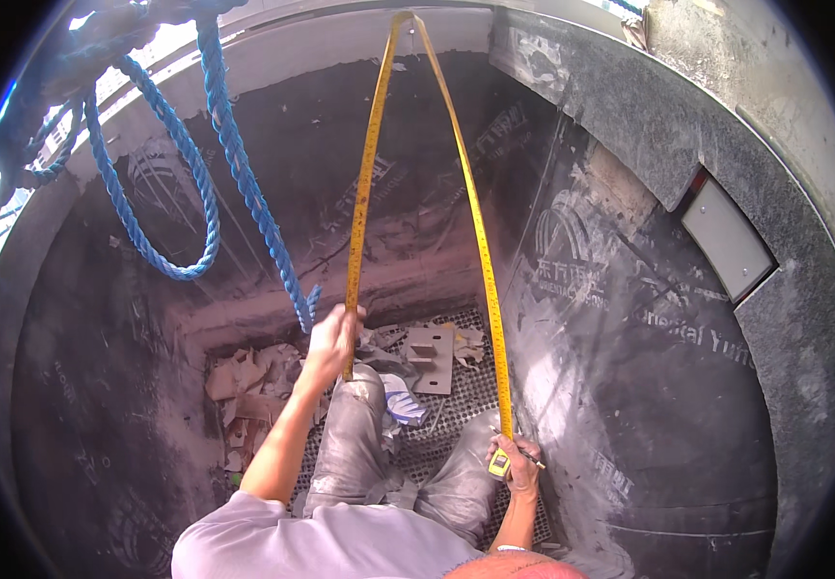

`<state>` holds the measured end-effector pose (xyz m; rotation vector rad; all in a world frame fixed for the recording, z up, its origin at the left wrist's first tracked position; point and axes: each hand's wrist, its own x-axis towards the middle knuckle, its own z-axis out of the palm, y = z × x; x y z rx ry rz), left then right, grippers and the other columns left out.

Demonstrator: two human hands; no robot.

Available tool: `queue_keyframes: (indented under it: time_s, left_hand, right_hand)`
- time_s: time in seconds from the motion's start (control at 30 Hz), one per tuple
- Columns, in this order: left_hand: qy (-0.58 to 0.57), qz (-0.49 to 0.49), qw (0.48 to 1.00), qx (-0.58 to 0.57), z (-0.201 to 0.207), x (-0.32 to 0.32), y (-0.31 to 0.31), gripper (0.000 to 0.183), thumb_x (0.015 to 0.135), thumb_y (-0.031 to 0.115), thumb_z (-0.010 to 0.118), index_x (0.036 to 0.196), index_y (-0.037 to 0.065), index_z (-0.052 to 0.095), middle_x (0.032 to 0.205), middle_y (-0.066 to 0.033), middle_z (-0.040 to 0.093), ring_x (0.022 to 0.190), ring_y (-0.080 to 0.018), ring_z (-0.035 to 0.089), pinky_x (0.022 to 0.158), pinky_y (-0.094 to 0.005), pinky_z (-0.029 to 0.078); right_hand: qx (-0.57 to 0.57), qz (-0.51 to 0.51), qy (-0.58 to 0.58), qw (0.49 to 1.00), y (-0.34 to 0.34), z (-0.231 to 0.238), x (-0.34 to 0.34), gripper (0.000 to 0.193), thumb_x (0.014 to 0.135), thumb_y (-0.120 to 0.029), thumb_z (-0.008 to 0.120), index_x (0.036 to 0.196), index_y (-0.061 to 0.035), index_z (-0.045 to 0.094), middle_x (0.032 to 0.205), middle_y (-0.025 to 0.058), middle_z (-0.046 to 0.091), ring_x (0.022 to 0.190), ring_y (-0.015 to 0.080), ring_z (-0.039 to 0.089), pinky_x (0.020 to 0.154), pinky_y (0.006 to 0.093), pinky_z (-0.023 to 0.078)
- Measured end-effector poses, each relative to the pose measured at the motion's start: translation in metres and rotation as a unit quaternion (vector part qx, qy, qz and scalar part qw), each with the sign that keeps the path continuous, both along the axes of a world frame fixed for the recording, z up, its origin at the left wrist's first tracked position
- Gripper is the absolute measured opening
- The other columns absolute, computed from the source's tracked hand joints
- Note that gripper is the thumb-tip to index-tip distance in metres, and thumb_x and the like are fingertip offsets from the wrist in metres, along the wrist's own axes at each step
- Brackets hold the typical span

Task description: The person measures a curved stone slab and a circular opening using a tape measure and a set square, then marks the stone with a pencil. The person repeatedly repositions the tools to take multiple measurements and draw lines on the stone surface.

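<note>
A yellow tape measure blade (362,183) rises from my left hand (333,338), folds over high up by the far wall's top, and runs back down to my right side. The fingers of my left hand are closed round the blade near its free end, which hangs just above my left knee. My right hand (521,469) grips the yellow tape measure case (499,465). A thin, dark pencil-like stick (533,458) also pokes out between the fingers of that hand. Both of my legs, in dusty grey trousers (350,434), are bent below.
Dark sheeted walls (629,405) enclose me closely. Thick blue rope (234,145) hangs in loops at upper left. Torn debris (248,376), a grey metal plate with a bracket (432,359) and a white-blue crumpled item (403,403) lie on the floor mesh. A pale rectangular panel (726,234) sits in the right wall.
</note>
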<state>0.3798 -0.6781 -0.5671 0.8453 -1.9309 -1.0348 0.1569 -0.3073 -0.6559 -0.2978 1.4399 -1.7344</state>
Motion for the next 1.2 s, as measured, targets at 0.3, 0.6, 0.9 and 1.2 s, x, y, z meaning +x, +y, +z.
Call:
queue_keyframes:
  time_s: [0.3, 0.6, 0.9, 1.2]
  left_hand:
    - [-0.137, 0.046, 0.99, 0.005, -0.044, 0.006, 0.01, 0.018, 0.109, 0.014, 0.063, 0.123, 0.005, 0.071, 0.093, -0.0195, 0.076, 0.091, -0.0403, 0.076, 0.081, -0.0503, 0.058]
    - [-0.018, -0.022, 0.993, -0.11, 0.127, -0.136, -0.128, 0.018, 0.107, 0.014, 0.07, 0.119, 0.0, 0.069, 0.078, -0.0098, 0.07, 0.072, -0.0202, 0.071, 0.07, -0.038, 0.057]
    - [0.058, 0.049, 0.985, -0.152, 0.317, -0.224, -0.227, 0.04, 0.095, 0.021, 0.084, 0.132, 0.007, 0.079, 0.107, -0.0144, 0.084, 0.097, -0.0244, 0.081, 0.089, -0.0385, 0.063]
    - [0.091, 0.173, 0.945, -0.261, 0.372, -0.268, -0.268, 0.048, 0.094, 0.028, 0.089, 0.137, 0.009, 0.079, 0.13, -0.0221, 0.08, 0.12, -0.0315, 0.077, 0.105, -0.0432, 0.06]
  right_hand:
    - [-0.061, -0.018, 0.007, 0.998, -0.044, 0.022, 0.0, 0.033, 0.103, -0.029, 0.082, 0.105, 0.0038, 0.079, 0.083, 0.0102, 0.076, 0.066, 0.0193, 0.074, 0.061, 0.0319, 0.061]
    - [-0.124, -0.089, 0.099, 0.983, -0.143, 0.111, -0.046, 0.029, 0.107, -0.024, 0.076, 0.106, 0.0044, 0.078, 0.082, 0.0083, 0.074, 0.063, 0.0134, 0.069, 0.058, 0.0279, 0.056]
    - [-0.232, -0.068, 0.107, 0.965, -0.227, 0.18, -0.085, 0.018, 0.106, -0.013, 0.076, 0.107, 0.0046, 0.08, 0.083, 0.0047, 0.072, 0.069, 0.0068, 0.064, 0.062, 0.0234, 0.05]
    - [-0.236, -0.045, 0.106, 0.965, -0.262, 0.188, -0.106, 0.019, 0.106, -0.014, 0.075, 0.107, 0.0047, 0.078, 0.082, 0.0072, 0.072, 0.061, 0.0087, 0.064, 0.056, 0.0243, 0.051]
